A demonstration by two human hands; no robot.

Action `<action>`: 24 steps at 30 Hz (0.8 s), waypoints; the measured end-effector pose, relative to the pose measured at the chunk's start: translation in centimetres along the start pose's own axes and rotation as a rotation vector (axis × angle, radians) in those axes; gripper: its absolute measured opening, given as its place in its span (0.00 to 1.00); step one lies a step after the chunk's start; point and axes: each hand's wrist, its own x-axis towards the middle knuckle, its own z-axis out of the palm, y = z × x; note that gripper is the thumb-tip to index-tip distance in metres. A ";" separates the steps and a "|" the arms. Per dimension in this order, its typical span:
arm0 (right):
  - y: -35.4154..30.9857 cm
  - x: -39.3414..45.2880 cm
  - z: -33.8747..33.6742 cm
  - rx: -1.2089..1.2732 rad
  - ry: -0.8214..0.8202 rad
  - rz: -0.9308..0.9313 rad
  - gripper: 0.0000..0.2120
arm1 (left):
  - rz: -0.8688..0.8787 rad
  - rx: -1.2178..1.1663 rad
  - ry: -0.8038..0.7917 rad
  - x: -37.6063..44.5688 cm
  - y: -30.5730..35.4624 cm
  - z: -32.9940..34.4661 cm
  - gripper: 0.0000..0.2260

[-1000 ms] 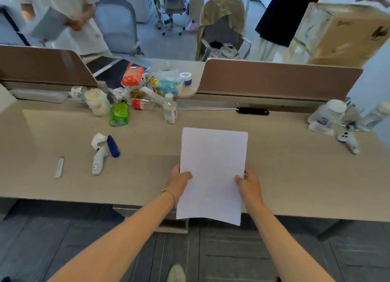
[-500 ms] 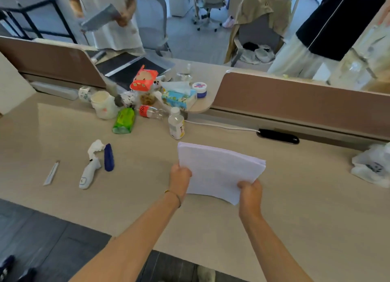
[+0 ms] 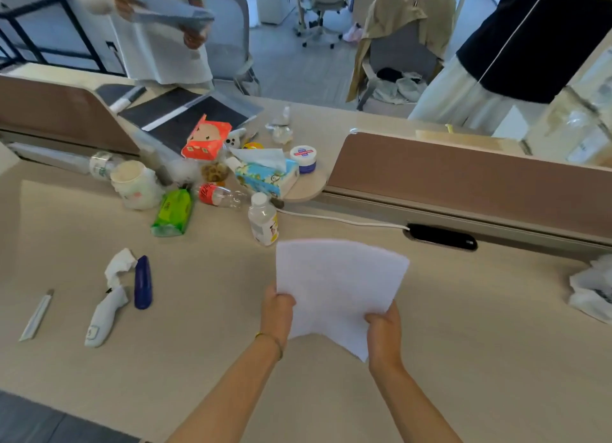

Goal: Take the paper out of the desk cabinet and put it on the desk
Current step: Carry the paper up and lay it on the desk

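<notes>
1. While your two hands reach out over the counter [image 3: 463, 326], each grip is closed on the paper [image 3: 341, 283].
2. Your left hand [image 3: 276, 312] pinches the sheet's near left edge, thumb on top, at about 8 o'clock of the sheet.
3. Your right hand [image 3: 384, 333] pinches the near right corner, at about 4 o'clock.
4. The paper sits above the counter's middle, its near edge bowed; whether the far edge touches the surface cannot be told.
5. At 11 o'clock of the paper, just beside its far left corner, stands a small clear bottle [image 3: 263, 219].
6. Well apart at 9 o'clock lie a blue pen-shaped case [image 3: 143, 282] and a white utility knife [image 3: 104, 316].
</notes>
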 end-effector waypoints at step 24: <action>4.5 15.3 5.4 -0.284 0.044 0.093 0.38 | -0.062 0.261 0.081 14.2 -2.4 4.1 0.29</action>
